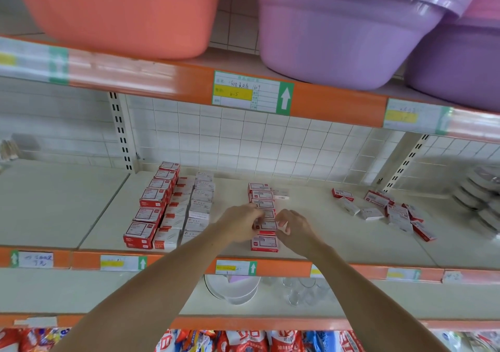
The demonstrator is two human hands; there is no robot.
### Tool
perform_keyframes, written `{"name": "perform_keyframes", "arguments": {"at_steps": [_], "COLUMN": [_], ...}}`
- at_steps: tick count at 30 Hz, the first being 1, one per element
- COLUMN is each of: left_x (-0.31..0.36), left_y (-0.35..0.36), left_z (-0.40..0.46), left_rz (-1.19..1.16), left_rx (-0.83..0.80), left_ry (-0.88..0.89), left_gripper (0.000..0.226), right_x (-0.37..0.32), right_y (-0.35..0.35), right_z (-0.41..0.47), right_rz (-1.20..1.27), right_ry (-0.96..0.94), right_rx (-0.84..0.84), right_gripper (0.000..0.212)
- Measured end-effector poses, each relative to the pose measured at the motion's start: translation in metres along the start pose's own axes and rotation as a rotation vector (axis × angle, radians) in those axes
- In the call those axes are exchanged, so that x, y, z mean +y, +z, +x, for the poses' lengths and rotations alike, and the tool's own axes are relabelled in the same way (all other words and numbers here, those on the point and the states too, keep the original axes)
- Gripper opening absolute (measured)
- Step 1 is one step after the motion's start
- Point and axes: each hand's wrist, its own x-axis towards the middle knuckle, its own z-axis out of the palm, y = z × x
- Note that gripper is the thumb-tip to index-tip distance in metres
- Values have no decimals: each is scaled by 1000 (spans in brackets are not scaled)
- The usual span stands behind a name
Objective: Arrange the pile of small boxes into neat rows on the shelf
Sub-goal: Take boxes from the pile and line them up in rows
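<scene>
At the frame's centre both hands meet over one box (264, 225) in a single-file row (263, 211) that runs from the shelf's (338, 243) front edge toward the tiled back. The left hand (242, 223) has its fingers curled onto the box's left end, and the right hand (293, 225) pinches the right end, so the box is squeezed between them, probably to square it with the boxes ahead and behind. One more box (264, 243) lies just in front of it, nearest the edge.

To the left of centre stand three finished rows (173, 208), side by side and touching, red boxes outermost and paler ones beside them. That block looks like the pattern the centre row is meant to copy.

The pile (392, 213) lies at the right of the frame, well apart from the hands, its boxes tilted and overlapping at odd angles. By this showing the task is perhaps past halfway, with the pile left to feed the centre row.
</scene>
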Motion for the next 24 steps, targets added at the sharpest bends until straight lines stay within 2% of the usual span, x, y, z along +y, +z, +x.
{"name": "perform_keyframes", "arguments": {"at_steps": [5, 9, 15, 24], "left_x": [1, 11, 44, 107], "left_y": [-3, -10, -7, 27], "left_z": [6, 21, 54, 117], "left_rz": [18, 44, 118, 183], "left_rx": [4, 72, 46, -43], "left_ry": [25, 55, 79, 109], "left_gripper": [12, 28, 48, 47], "right_x": [8, 18, 43, 115], "right_y": [2, 0, -17, -57], "right_z": [2, 1, -17, -53], "right_rz": [3, -12, -29, -38], "right_ry": [37, 97, 264, 382], "right_rx": [70, 131, 206, 273], "right_gripper": [21, 22, 33, 46]}}
